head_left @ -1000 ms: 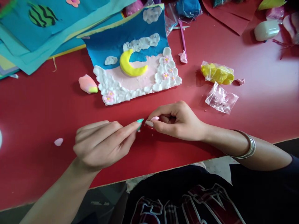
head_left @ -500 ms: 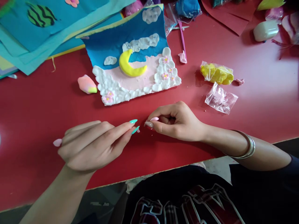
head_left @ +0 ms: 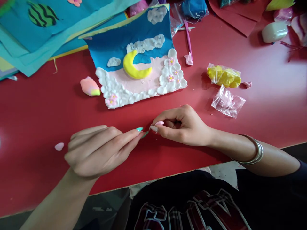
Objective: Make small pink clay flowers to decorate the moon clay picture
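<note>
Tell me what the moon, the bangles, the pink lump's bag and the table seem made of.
Moon: probably soft modelling clay, smooth and nearly matte, with thick, rounded edges.
Bangles: likely polished metal, silvery with bright highlights.
Pink lump's bag: thin clear plastic, by its creases and glints.
Table: smooth, semi-glossy red with broad glare; laminate or paint, I can't tell which.

The head view looks down across a red table [head_left: 268, 108].
</note>
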`<action>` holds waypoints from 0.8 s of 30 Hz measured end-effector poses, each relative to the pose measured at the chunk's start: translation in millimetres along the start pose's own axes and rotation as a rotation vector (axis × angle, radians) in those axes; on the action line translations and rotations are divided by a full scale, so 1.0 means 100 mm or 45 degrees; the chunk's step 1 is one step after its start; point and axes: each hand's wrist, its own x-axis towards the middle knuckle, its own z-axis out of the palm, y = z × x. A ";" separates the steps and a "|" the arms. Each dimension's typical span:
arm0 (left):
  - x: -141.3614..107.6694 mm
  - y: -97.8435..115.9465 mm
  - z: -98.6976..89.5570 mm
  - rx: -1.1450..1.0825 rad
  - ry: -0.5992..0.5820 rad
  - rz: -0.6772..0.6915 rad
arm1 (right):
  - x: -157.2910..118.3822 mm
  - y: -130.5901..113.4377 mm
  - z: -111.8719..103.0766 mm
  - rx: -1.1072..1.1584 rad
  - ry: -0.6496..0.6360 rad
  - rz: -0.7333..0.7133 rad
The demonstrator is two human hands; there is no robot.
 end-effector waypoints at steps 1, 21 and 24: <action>0.01 0.00 0.00 0.013 0.003 0.007 | 0.00 0.00 0.00 -0.008 -0.004 -0.005; -0.05 0.03 0.01 -0.124 -0.061 -0.160 | 0.00 0.01 0.00 -0.072 -0.027 0.012; -0.09 0.04 0.02 -0.211 -0.040 -0.232 | 0.00 0.01 0.01 -0.023 -0.005 0.030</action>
